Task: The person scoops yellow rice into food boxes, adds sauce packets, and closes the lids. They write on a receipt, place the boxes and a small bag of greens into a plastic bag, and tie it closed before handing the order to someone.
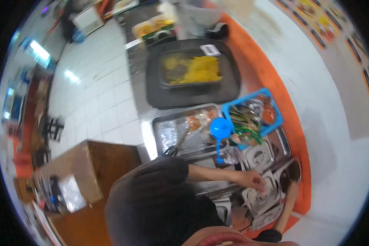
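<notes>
Head view, looking steeply down past a dark shirt: the left hand (255, 180) reaches out over a cluster of metal tins (263, 197) on the steel counter and touches the top of one. Motion blur hides whether its fingers are clamped or loose. The right hand (292, 175) sits at the right edge of the same tins, and its grip cannot be told either. Just beyond the tins stand a blue basket (274, 107) full of packets and a blue scoop (220, 128). Tongs (179, 144) lie in a steel tray (168, 129) to the left of the scoop. Farther off is a black pan (192, 96) of yellow food.
</notes>
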Available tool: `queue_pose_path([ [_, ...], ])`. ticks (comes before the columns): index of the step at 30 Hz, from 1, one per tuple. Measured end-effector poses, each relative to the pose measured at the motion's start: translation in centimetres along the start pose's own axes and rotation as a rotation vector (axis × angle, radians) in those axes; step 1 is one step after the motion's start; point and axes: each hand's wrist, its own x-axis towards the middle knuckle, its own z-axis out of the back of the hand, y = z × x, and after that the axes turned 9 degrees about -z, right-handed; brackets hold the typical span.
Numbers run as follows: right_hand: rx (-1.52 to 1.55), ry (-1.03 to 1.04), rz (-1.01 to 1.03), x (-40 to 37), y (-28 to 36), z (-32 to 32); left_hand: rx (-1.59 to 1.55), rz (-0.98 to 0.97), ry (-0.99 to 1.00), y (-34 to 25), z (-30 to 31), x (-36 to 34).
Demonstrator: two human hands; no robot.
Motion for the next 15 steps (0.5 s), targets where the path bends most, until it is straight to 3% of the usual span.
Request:
queue_pose_path([
  [1, -0.044, 0.101, 0.037, -1.0, 2.4, 2.4, 0.013, -0.057, 0.051, -0.1, 0.0, 0.2],
  [2, 0.05, -0.135, 0.232, -1.7, 0.1, -0.6, 0.023, -0.17, 0.056, 1.5, 0.0, 0.9],
  [3, -0.048, -0.002, 0.071, -2.5, 0.4, -0.4, -0.065, -0.023, -0.05, -0.8, -0.9, 1.2],
  [4, -0.045, -0.064, 0.036, -3.5, 0.0, -0.3, -0.155, -0.096, -0.068, 0.0, -0.8, 2.2],
  [5, 0.003, 0.082, -0.044, -3.9, 0.6, 2.8, -0.254, -0.155, -0.093, 1.7, -0.7, 3.3],
  [6, -0.064, 0.045, -0.052, -4.8, 1.3, 5.7, -0.255, -0.25, -0.107, 2.8, -0.6, 4.8],
  [7, 0.068, -0.101, -0.043, -6.2, 2.4, 9.2, 0.029, 0.139, -0.145, -1.6, -0.7, 5.9],
  [8, 0.026, 0.035, -0.068, -5.8, 1.6, 10.5, 0.067, -0.14, -0.113, -1.3, -0.7, 7.4],
  [10, 0.033, 0.068, -0.013, -6.2, 2.0, 11.5, 0.299, -0.227, -0.053, -3.4, 0.1, 11.6],
  [11, 0.054, 0.117, 0.037, -6.1, 1.9, 11.5, 0.316, -0.165, -0.176, -3.8, -0.2, 13.6],
  [12, -0.065, 0.072, 0.063, -5.0, 0.9, 7.5, 0.344, -0.103, -0.309, -4.1, -0.3, 15.6],
  [13, -0.188, 0.027, 0.099, -4.2, 0.4, 3.3, 0.336, -0.049, -0.29, -2.4, 1.4, 18.2],
  [15, -0.059, -0.084, 0.065, -4.5, 2.2, 3.8, 0.333, 0.005, -0.268, 1.6, 4.4, 22.3],
])
